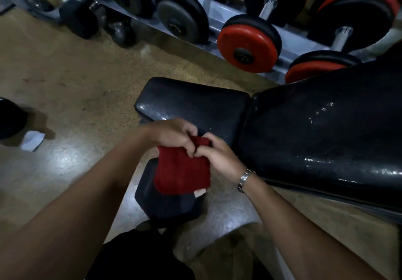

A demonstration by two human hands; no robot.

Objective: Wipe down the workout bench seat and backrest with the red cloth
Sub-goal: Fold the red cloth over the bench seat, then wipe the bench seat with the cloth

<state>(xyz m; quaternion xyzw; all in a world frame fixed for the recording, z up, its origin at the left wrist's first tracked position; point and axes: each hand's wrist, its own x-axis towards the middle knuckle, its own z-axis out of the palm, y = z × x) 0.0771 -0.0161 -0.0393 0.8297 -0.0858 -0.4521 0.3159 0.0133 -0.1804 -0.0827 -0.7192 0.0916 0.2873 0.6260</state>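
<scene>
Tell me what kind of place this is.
Almost certainly a gym's free-weight area: dumbbells sit on a metal rack, and a black padded workout bench stands before it. The left hand and right hand hold a red cloth.

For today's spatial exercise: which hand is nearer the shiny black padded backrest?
Right. The right hand grips the red towelling cloth just beside the backrest; the left hand grips it farther off, by the black seat pad.
</scene>
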